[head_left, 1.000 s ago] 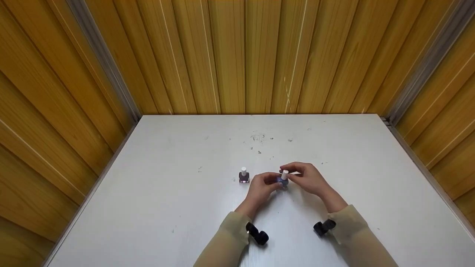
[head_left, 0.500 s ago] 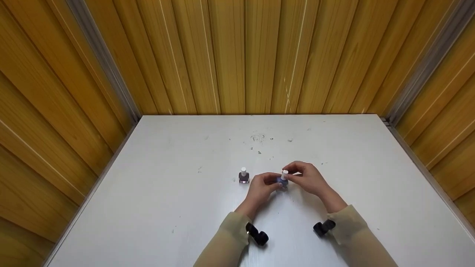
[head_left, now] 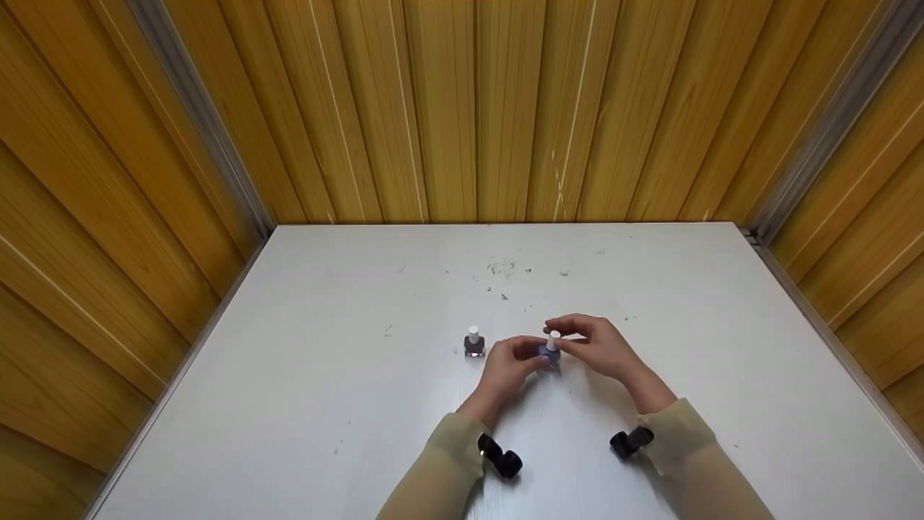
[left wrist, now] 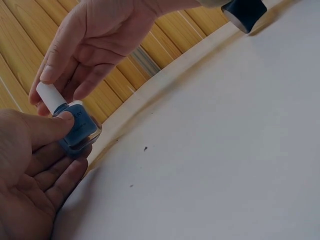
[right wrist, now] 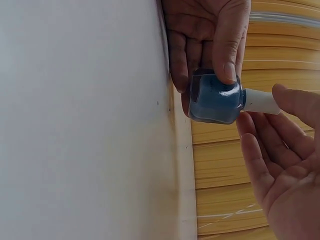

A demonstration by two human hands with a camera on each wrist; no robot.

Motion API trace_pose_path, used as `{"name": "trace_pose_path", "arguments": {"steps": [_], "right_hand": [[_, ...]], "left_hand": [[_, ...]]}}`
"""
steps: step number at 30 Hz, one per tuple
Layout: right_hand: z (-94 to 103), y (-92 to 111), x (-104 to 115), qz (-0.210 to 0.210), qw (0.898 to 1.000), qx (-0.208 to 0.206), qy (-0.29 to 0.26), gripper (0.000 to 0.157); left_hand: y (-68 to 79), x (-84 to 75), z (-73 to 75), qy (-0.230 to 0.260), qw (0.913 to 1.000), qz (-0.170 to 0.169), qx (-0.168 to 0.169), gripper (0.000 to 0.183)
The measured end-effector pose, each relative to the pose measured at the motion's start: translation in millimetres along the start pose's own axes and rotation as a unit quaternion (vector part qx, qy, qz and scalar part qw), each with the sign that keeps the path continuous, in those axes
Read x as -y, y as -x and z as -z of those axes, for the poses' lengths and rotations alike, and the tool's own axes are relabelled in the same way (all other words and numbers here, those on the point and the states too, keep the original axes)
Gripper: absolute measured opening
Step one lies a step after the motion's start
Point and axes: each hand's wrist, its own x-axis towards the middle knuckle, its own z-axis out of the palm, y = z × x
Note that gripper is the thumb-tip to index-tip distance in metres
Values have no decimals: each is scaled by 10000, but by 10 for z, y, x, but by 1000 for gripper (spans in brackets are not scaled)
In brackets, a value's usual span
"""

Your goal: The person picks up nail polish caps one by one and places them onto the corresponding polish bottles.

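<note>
My left hand (head_left: 507,372) pinches a small square bottle of blue nail polish (left wrist: 82,129) between thumb and fingers. In the right wrist view the bottle lies sideways across the picture, its white cap (right wrist: 261,101) pointing right. My right hand (head_left: 599,348) is at this cap, thumb against its side near the end and fingers on the far side. The cap sits on the bottle's neck. In the head view, the bottle is partly hidden by the left fingers. A second nail polish bottle (head_left: 474,347), dark with a white cap, stands upright left of my left hand.
Both hands work over a white table (head_left: 325,375) with small dark marks. Wood-look panel walls (head_left: 440,108) enclose its back and sides. Black wrist cameras (head_left: 500,456) are strapped to both sleeves.
My right fingertips closed in at the cap half a second ago and now reach farther left past it again. The left hand and the dark bottle stay in place.
</note>
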Motion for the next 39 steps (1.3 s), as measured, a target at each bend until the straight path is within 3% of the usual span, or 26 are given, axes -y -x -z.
{"name": "trace_pose_path", "arguments": {"steps": [15,28,34,39], "right_hand": [[7,-3,12,112,9999,-56,73,23],[-27,-14,-17,-400,9981,-456,128,20],[-3,-12,-35,-221,9995,-175,-114,37],[13,-6,-37,64,9994,83,-328,33]], "left_hand": [[2,-17,-4,21,9999,96,-19,27],[1,-1,-8,-32,10000,-67,-5,24],[-6,-11,-8,-8,10000,-80,8,25],[-10,-13,-5,-43,10000,-59,17,26]]}}
